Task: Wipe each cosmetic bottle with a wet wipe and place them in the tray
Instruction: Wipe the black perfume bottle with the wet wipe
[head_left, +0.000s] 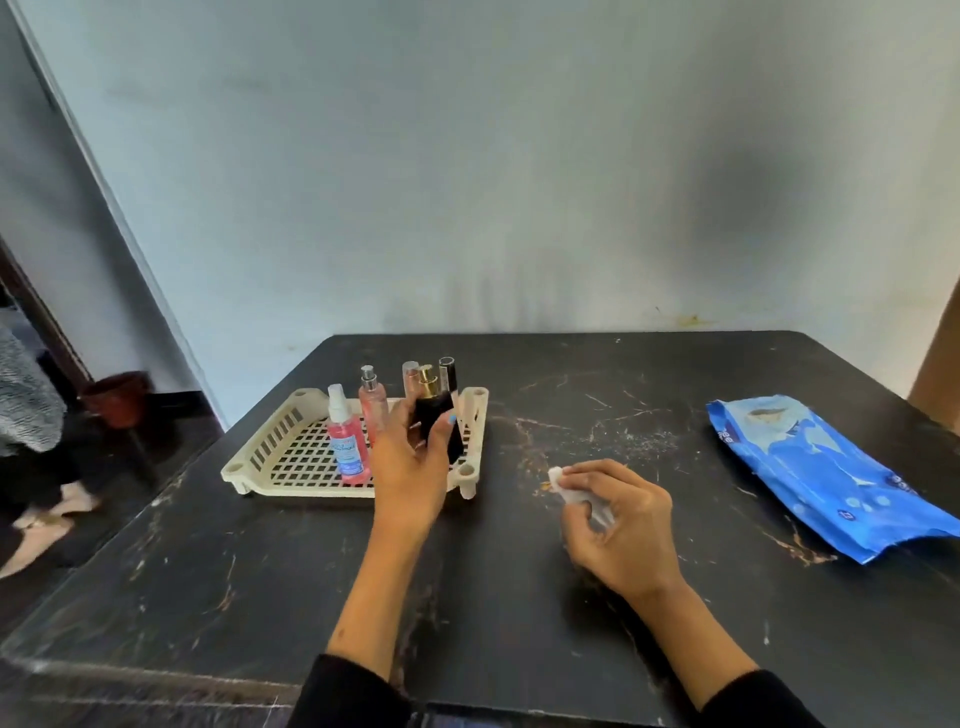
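Two hands busy: left hand (410, 462) gripping black bottle (439, 421) at right edge of cream tray (270, 457), near tabletop's far left corner; right hand (618, 525) pinching wet wipe (563, 483) mid-tabletop.

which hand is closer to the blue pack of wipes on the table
The right hand, pinching a wet wipe mid-table, lies left of the blue wipes pack with a clear gap. The left hand is farther, gripping the black bottle at the tray.
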